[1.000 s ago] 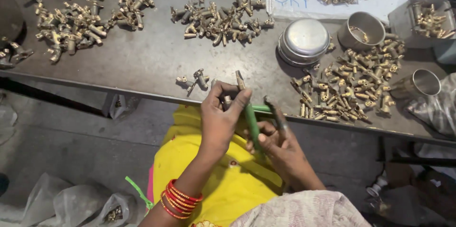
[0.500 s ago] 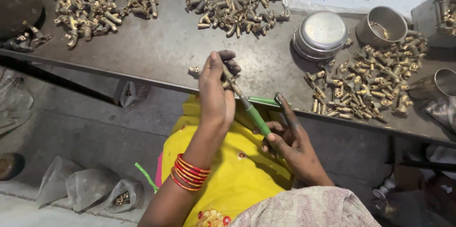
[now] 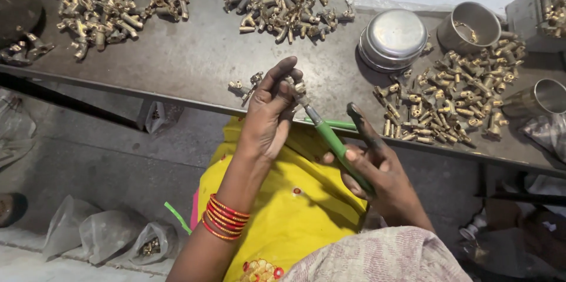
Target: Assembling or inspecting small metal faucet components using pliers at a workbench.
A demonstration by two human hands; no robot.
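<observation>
A small brass fitting [image 3: 296, 88] sits pinched in the fingers of the left hand [image 3: 272, 111], held just above the near edge of the bench [image 3: 194, 64], with the metal tip of a green-handled tool [image 3: 337, 147] set against it. The right hand [image 3: 368, 170] is wrapped around the tool's handle, forefinger stretched out along the top. Half a second earlier the left hand reached out over the bench edge beside a few loose fittings [image 3: 246, 86]; it has since drawn back a little toward the body, closed on one piece, and the tool has come up to meet it, which suggests that work on a fresh fitting is just starting. Red bangles [image 3: 224, 216] circle the left wrist above a yellow garment [image 3: 283, 211]. Across the dark bench lie heaps of similar brass parts [image 3: 454, 102], with further piles [image 3: 289, 7] toward the far side, a round steel lidded tin [image 3: 394, 37] and an open steel cup [image 3: 469, 27]. Plastic bags [image 3: 106, 236] rest on the floor below.
</observation>
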